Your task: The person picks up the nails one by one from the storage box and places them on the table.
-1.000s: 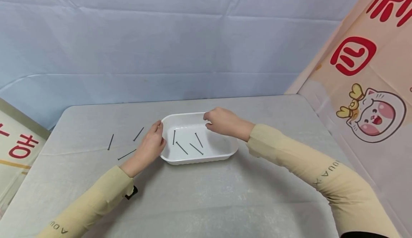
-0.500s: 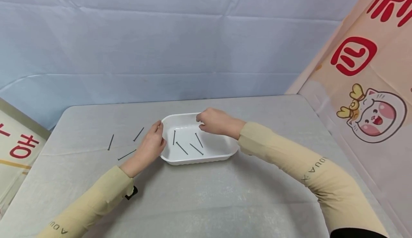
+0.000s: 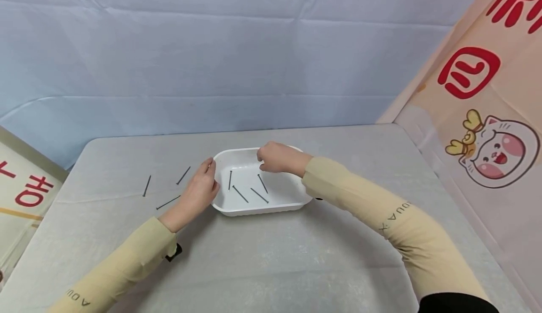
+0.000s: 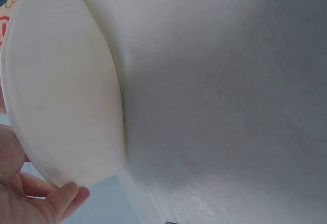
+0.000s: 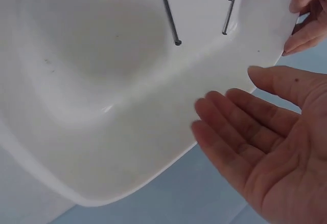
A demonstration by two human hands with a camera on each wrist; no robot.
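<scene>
A white rectangular tray (image 3: 288,195) with rounded corners lies on the table, with several dark nails (image 3: 240,194) spread loosely over its floor. My left hand (image 3: 199,188) grips the tray's left end; in the left wrist view, thumb and fingertips (image 4: 64,196) pinch the rim and outer wall. Over the tray's far side hovers my right hand (image 3: 280,157). Seen from the right wrist, that right hand (image 5: 265,137) is palm up to the camera with relaxed fingers and nothing in them, clear of the nail (image 5: 170,17) nearest to it.
Three more nails lie on the grey table to the left of the tray, one of them a nail (image 3: 147,186) farthest out. A pale blue cloth (image 3: 190,68) hangs behind the table, and a printed banner (image 3: 478,129) stands along the right side.
My right hand has shifted a little to the left over the tray. The left hand, the tray and the nails stay put.
</scene>
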